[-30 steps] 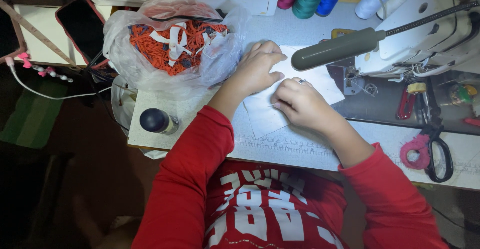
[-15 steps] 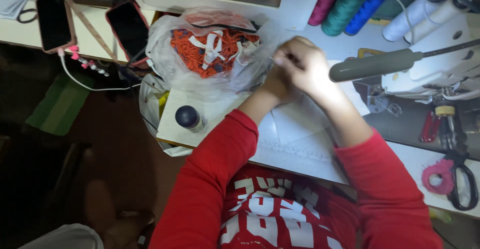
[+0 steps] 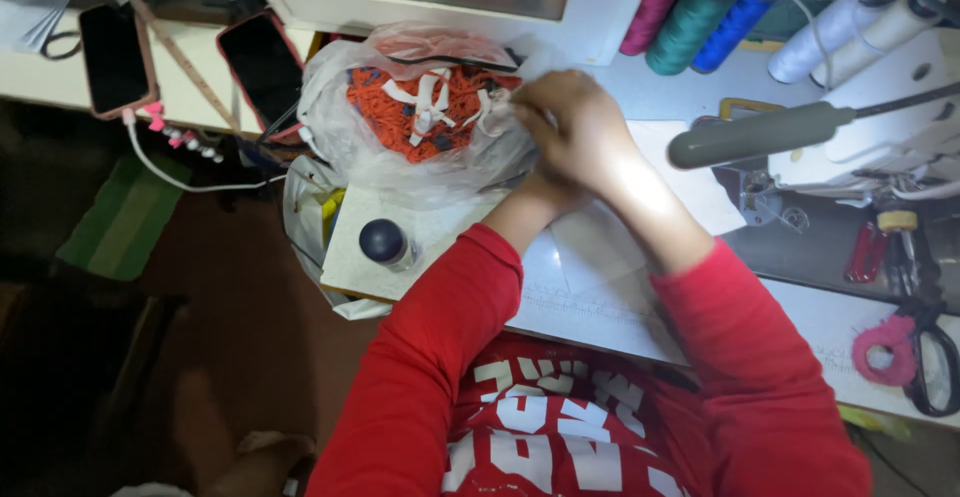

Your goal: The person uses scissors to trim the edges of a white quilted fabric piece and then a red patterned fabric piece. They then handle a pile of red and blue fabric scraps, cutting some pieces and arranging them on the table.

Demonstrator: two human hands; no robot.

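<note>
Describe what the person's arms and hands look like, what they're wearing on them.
Both arms wear long bright red sleeves, the left sleeve and right sleeve pushed up so the forearms are bare. They belong to a red top with large white lettering across the chest. The left hand and right hand are bare, no gloves; I can't make out any rings or a watch.

Both hands leave the white fabric — right hand over left hand, now bunched against the plastic bag

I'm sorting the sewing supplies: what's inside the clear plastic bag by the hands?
The clear plastic bag holds tangled orange cord and white ribbon strips. Anything beneath them, or behind the overlapping hands, is hidden.
</note>
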